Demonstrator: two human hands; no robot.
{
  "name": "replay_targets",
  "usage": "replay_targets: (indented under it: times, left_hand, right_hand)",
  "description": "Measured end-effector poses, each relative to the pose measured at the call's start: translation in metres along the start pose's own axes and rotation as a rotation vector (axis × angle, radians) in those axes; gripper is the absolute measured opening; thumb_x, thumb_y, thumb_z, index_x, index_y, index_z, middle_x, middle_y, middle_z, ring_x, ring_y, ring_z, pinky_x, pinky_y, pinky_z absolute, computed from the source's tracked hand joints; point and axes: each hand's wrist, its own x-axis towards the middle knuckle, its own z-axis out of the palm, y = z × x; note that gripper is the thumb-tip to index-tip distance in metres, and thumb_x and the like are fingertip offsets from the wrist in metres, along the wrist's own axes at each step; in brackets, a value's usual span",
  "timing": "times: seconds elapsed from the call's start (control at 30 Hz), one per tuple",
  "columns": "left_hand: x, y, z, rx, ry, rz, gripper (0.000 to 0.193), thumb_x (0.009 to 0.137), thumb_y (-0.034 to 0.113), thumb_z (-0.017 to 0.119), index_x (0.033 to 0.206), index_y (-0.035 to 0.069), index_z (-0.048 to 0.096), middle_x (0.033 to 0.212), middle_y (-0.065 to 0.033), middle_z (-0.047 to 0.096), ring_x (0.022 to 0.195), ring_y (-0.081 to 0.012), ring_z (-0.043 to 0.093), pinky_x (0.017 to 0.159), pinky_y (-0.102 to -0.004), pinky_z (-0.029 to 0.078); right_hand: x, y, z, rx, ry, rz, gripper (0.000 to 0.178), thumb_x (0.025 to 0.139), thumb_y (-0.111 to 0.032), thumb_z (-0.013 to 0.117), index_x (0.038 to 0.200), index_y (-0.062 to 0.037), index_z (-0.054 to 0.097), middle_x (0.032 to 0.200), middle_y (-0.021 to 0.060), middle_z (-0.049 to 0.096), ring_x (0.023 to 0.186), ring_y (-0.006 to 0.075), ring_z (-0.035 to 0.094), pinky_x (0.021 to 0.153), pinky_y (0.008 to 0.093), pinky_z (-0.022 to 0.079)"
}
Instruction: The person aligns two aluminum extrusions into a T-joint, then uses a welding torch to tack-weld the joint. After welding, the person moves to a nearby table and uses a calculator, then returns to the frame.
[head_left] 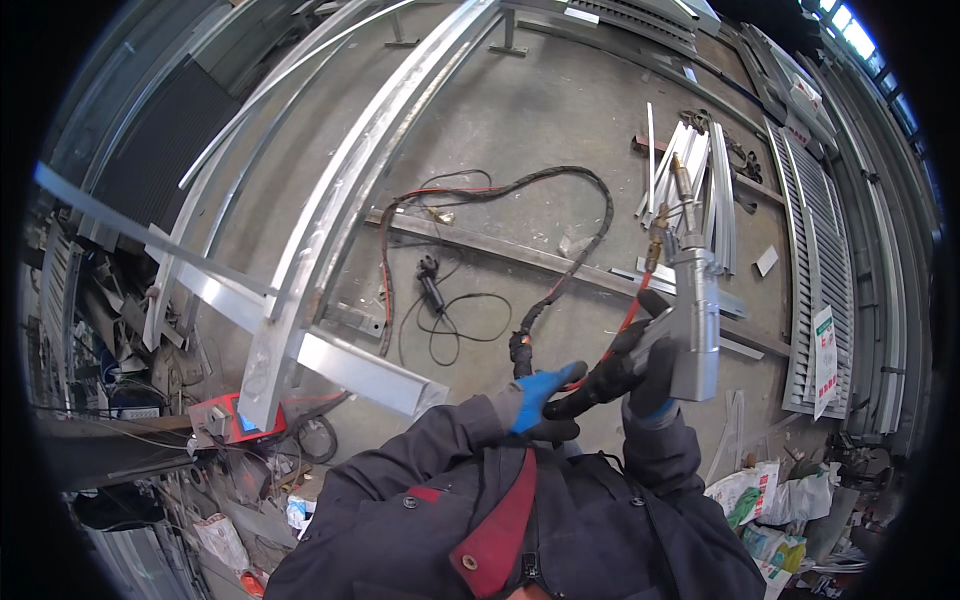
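In front of my chest I hold a handheld welding gun (697, 320), which looks like a laser type. It has a silver body and a brass-coloured nozzle (681, 178) facing away from me. My right hand (645, 365), in a dark glove, is closed around its grip, partly hidden by the gun. A blue and black glove covers my left hand (545, 398), whose fingers wrap a thick black cable (520, 352) close to the gun. A red hose (632, 318) rises beside the grip to the nozzle fittings. From my left hand the cable loops across the floor.
Long aluminium profiles (345, 165) stand at the left, joined by a crosspiece (370, 385). A metal beam (520, 255) crosses the floor. A small black power tool (431, 290) lies with its cord. Right are thin white strips (715, 200) and louvred panels (815, 260). A red machine (240, 418) sits lower left.
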Motion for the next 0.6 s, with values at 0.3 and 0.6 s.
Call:
replay_targets:
  times: [0.3, 0.6]
  left_hand:
    - [0.221, 0.033, 0.048, -0.235, -0.044, -0.056, 0.055, 0.095, 0.033, 0.084, 0.138, 0.005, 0.063, 0.107, -0.0052, 0.071, 0.099, -0.0127, 0.065, 0.089, -0.0348, 0.055]
    - [0.36, 0.071, -0.041, -0.213, -0.39, -0.307, 0.065, 0.096, 0.058, 0.075, 0.133, 0.007, 0.064, 0.108, -0.0148, 0.076, 0.099, -0.0279, 0.075, 0.087, -0.0405, 0.059]
  right_hand:
    - [0.176, -0.104, -0.122, -0.35, 0.015, -0.088, 0.052, 0.105, -0.02, 0.062, 0.148, 0.0061, 0.051, 0.11, 0.0102, 0.071, 0.086, 0.0164, 0.067, 0.079, 0.0315, 0.055]
    - [0.245, -0.057, -0.184, -0.17, -0.014, 0.527, 0.068, 0.102, -0.039, 0.069, 0.146, 0.0105, 0.051, 0.095, 0.0129, 0.074, 0.09, 0.0244, 0.074, 0.082, 0.0369, 0.06]
